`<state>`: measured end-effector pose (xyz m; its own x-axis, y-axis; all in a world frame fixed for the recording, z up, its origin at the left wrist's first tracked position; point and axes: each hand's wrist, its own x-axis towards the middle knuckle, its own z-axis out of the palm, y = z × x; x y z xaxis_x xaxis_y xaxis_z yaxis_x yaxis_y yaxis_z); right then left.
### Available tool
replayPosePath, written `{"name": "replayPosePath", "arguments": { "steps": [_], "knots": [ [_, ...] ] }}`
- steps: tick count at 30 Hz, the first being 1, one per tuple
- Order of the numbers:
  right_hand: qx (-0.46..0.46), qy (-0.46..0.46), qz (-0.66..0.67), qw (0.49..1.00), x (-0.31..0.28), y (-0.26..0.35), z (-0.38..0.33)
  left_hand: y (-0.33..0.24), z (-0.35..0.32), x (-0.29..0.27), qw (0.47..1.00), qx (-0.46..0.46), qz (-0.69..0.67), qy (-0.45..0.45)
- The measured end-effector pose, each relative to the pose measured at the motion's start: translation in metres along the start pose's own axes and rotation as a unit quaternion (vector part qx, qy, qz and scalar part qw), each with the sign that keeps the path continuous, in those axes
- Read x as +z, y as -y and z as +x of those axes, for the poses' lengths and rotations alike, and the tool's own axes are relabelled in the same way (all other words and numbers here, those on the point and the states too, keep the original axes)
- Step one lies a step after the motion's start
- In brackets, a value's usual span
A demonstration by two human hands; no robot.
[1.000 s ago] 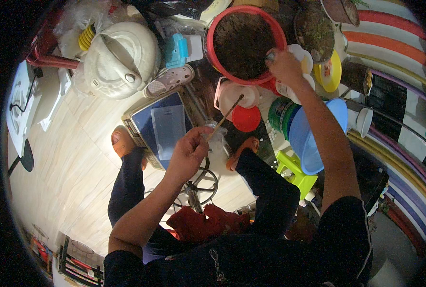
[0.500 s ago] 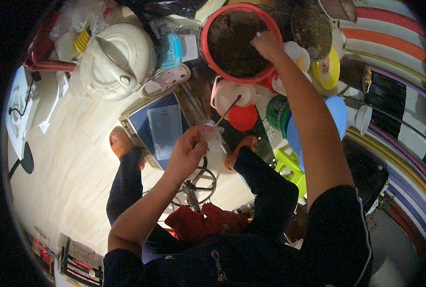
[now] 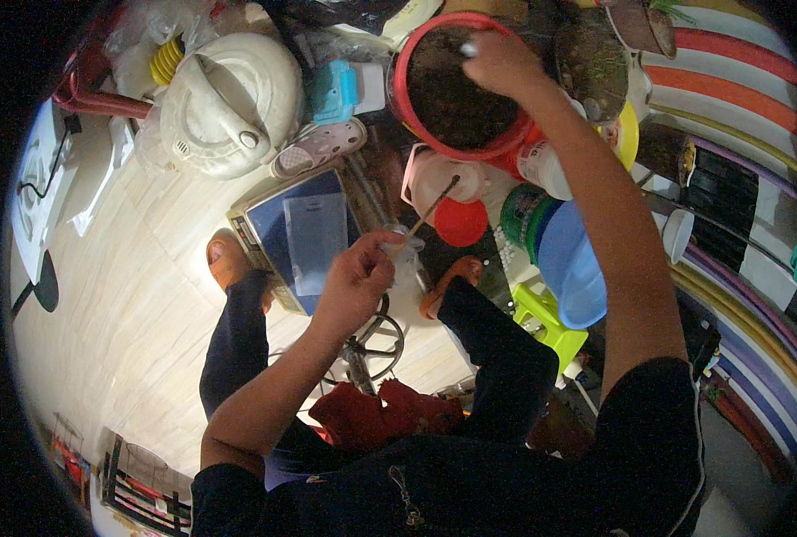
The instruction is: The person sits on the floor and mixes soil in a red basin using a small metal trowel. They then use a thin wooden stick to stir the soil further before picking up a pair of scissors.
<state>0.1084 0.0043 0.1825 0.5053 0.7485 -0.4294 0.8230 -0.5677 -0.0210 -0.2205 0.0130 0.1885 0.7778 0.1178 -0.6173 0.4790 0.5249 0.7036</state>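
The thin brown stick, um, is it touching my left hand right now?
Touching. The head view shows the left hand gripping the near end of the thin brown stick, whose dark far tip points away from it.

Over the pale floor point(image 3: 116, 304) on the left a hand could pass low, as far as the white lidded vessel point(image 3: 228, 107) at the far end and the blue-topped box point(image 3: 269, 219) toward the middle. A stick point(image 3: 434, 208) in the left hand point(image 3: 358, 279) juts across the gap before the red-rimmed pot point(image 3: 402, 80), which the right hand point(image 3: 503, 67) overhangs. Nearer on the right, the blue basin point(image 3: 573, 268) and lime-green stool point(image 3: 549, 327) obstruct a low sideways reach.
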Motion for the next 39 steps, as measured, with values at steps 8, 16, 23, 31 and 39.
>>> {"name": "replayPosePath", "arguments": {
  "steps": [8, 16, 23, 31, 39],
  "knots": [
    [0.093, 0.005, 0.028, 0.995, 0.066, 0.025, 0.026, 0.002, 0.001, 0.004, 1.0, 0.01, 0.004, -0.003],
    [0.183, -0.053, 0.085, 0.978, 0.084, -0.054, -0.037, 0.007, -0.002, 0.003, 0.999, 0.001, 0.038, 0.005],
    [0.188, -0.023, 0.251, 0.949, 0.029, -0.079, -0.088, 0.002, -0.002, 0.006, 0.999, -0.004, 0.042, 0.002],
    [-0.01, -0.073, 0.083, 0.994, 0.13, -0.076, -0.012, 0.0, 0.001, 0.008, 1.0, -0.014, 0.015, 0.022],
    [0.326, -0.055, 0.282, 0.901, 0.1, 0.039, -0.017, 0.01, 0.001, 0.012, 0.999, -0.027, 0.039, -0.007]
  ]
}}
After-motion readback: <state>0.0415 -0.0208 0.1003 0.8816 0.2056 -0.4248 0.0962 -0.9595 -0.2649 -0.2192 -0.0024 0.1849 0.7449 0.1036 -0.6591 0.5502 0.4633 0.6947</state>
